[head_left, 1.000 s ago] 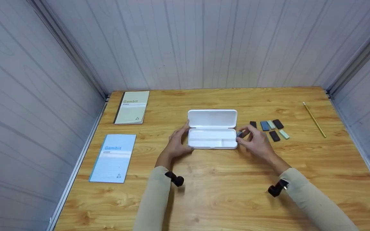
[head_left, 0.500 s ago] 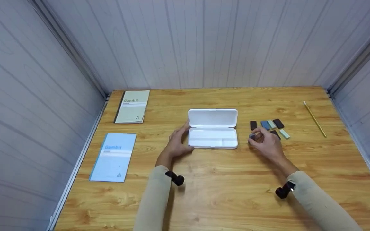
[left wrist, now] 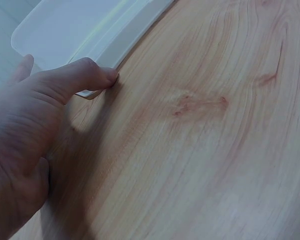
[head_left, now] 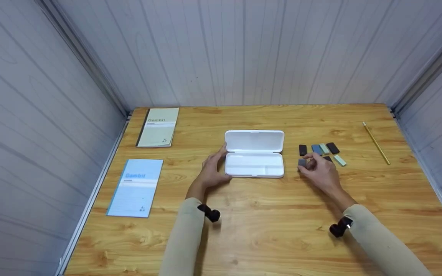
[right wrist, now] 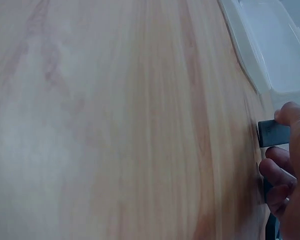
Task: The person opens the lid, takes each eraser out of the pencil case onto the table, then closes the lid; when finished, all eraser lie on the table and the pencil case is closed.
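A white pencil case [head_left: 254, 171] lies on the table with its lid raised, its compartments bare in the head view. My left hand [head_left: 212, 171] holds its left end, thumb at the front corner and fingers behind, as the left wrist view [left wrist: 45, 107] also shows. To the right of the case, my right hand [head_left: 322, 174] pinches a dark grey eraser [head_left: 302, 163] between thumb and index finger, at or close to the tabletop. Behind and beside that hand lie several more erasers: a black one [head_left: 302, 150], a blue one [head_left: 316, 149] and a pale green one [head_left: 340, 160] among them.
A yellow pencil [head_left: 376, 142] lies at the far right. On the left are a cream notebook [head_left: 159, 128] and a light blue notebook [head_left: 135, 188]. Panelled walls [head_left: 221, 53] enclose the table [head_left: 267, 234] at the back and sides.
My right hand has moved right with the grey eraser, from the case's right edge to beside the other erasers, and the eraser has turned flatter. My left hand has stayed at the case.
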A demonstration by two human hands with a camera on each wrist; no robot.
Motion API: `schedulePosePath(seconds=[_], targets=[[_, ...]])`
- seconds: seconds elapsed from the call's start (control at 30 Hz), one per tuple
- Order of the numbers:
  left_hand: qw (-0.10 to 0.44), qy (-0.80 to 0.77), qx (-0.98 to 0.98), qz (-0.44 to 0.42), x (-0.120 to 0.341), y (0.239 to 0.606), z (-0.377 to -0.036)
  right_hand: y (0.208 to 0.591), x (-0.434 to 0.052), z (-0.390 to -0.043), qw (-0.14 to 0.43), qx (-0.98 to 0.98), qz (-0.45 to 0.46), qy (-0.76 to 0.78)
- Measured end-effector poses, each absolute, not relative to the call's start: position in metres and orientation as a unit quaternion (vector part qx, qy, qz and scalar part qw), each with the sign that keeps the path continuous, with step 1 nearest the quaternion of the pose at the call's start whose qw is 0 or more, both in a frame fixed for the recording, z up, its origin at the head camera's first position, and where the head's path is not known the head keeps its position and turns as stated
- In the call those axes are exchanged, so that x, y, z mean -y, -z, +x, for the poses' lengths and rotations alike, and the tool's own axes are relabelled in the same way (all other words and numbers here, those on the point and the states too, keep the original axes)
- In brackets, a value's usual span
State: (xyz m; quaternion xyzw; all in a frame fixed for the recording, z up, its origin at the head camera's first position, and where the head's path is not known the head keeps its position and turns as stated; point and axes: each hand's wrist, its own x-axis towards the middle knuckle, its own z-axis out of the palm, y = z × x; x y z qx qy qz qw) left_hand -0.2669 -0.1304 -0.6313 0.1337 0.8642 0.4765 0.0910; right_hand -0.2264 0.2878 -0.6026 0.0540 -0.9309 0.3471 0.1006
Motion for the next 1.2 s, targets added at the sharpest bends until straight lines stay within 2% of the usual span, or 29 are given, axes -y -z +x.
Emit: schedulePosePath(seconds=[0.27, 0.93, 1.2], targets=[[0.099, -0.472, -0.867, 0.122, 0.129, 0.626, -0.265, 0.602, -0.289, -0.227, 0.098, 0.931, 0.053, -0.347], [0.096, -0.468, -0.870, 0.123, 0.126, 0.622, -0.262, 0.572, -0.283, -0.241, 0.100, 0.919, 0.048, -0.377], [0.087, -0.466, -0.872, 0.124, 0.126, 0.620, -0.259, 0.566, -0.268, -0.254, 0.060, 0.878, 0.022, -0.474]])
